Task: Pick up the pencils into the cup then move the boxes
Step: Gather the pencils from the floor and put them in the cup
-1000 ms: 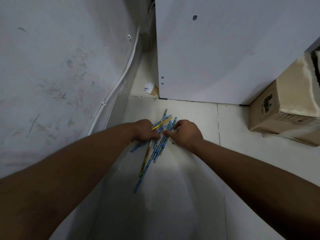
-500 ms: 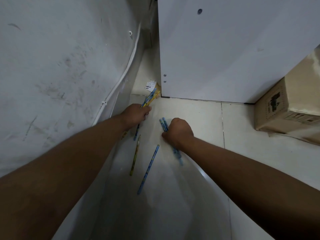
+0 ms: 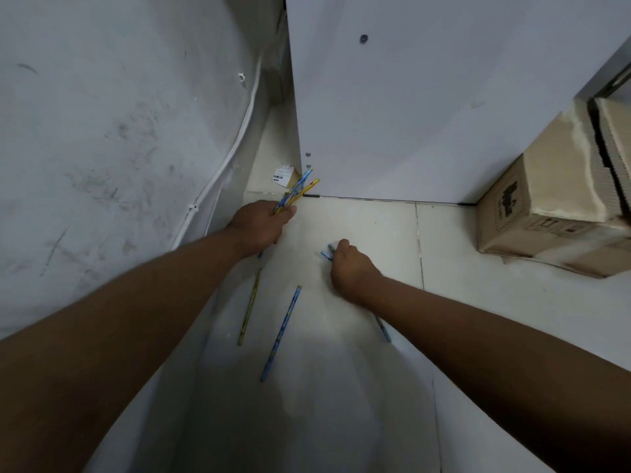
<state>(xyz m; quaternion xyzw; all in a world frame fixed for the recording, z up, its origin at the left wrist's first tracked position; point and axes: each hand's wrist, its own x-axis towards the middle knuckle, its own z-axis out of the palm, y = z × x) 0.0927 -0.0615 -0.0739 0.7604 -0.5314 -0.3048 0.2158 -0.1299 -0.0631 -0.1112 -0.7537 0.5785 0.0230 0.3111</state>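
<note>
Left hand (image 3: 259,223), right hand (image 3: 351,271) still hold pencils (image 3: 297,188).

Perhaps a storeroom: cardboard box (image 3: 546,216), scuffed wall (image 3: 102,148).

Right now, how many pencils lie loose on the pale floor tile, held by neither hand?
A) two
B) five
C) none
A: a slim yellow pencil and a slim blue patterned pencil lie free between the forearms, while the left hand and the right hand grip the other pencils.
</note>
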